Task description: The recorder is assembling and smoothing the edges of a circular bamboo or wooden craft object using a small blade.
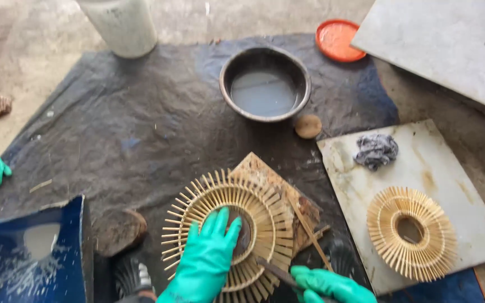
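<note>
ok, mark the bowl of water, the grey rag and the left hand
bowl of water point(226, 95), head view, left rim
grey rag point(376, 150), head view, middle of the crumpled cloth
left hand point(208, 255), head view, back of the green glove

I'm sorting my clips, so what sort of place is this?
Probably a floor-level craft workspace: a dark tarp spread over bare ground, a bowl of water, and ring-shaped stick pieces, one under the left hand, another on a board.

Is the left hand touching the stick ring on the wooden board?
Touching. The head view shows the left hand, in a green glove, pressed flat on the stick ring, fingers spread over its centre.
</note>
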